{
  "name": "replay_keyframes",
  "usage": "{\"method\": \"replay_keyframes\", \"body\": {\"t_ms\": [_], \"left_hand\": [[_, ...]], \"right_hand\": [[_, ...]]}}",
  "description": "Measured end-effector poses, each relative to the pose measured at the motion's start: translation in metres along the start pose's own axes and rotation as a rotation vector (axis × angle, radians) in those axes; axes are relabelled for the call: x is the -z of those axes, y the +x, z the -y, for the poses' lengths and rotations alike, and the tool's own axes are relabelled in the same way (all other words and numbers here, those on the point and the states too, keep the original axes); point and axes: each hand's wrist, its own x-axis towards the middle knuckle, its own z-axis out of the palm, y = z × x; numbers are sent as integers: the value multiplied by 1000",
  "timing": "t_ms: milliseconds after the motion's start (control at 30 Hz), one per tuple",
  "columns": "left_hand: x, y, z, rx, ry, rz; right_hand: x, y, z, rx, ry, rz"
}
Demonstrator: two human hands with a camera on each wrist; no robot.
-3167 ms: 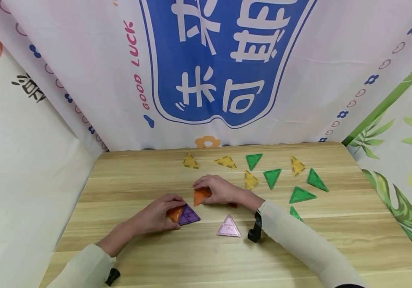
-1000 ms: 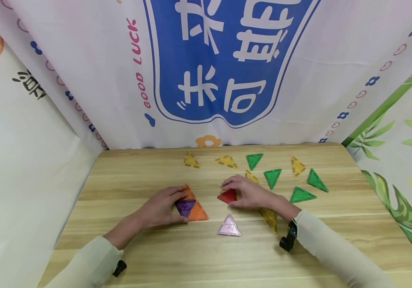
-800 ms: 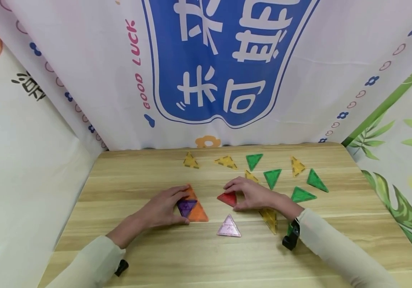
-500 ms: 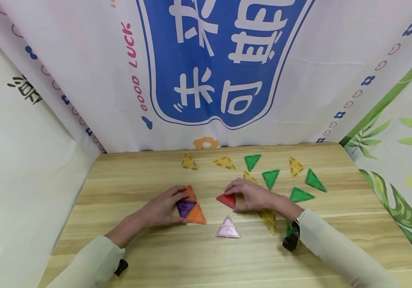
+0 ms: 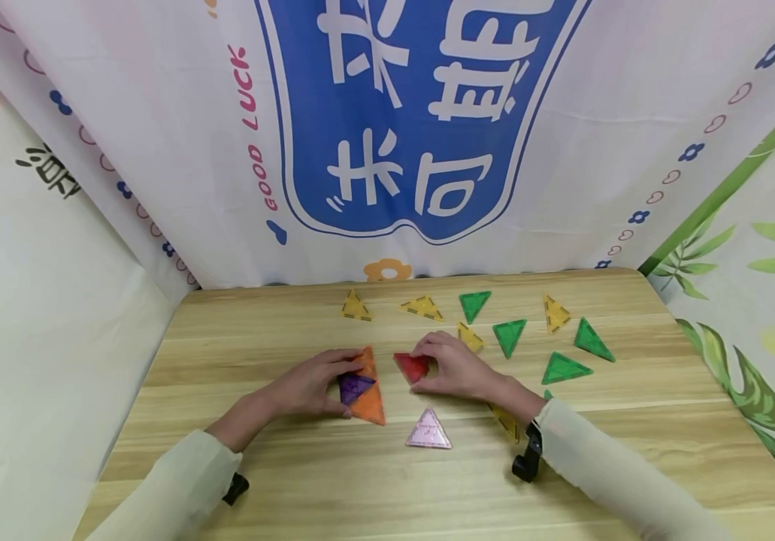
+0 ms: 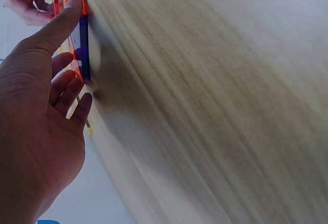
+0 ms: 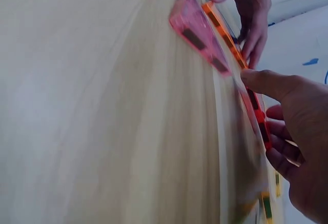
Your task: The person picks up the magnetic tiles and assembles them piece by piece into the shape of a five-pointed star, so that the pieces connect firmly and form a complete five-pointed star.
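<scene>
Flat triangular magnetic tiles lie on the wooden table. My left hand grips, between thumb and fingers, a purple magnetic tile joined with orange magnetic tiles above and below it. The left wrist view shows the thumb on the orange edge and the purple edge below. A red magnetic tile is pinched by my right hand, a short gap right of the orange edge. Its dark-magnet edge shows in the right wrist view, under my right thumb. A pink magnetic tile lies flat nearer me.
Several yellow tiles and green tiles are scattered at the back and right of the table. Another yellow tile lies partly under my right forearm. A printed curtain hangs behind the far edge.
Earlier my right hand held an orange tile, which now sits joined with the purple one. Since half a second ago, the red tile has moved left, and the orange-purple group has turned slightly.
</scene>
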Motion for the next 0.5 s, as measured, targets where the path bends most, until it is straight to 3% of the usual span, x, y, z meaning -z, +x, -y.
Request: {"method": "replay_keyframes", "body": {"t_ms": [500], "left_hand": [[3,5,-5,10,-26,33]], "right_hand": [[-20,23,17,-77,-58,-50]]}}
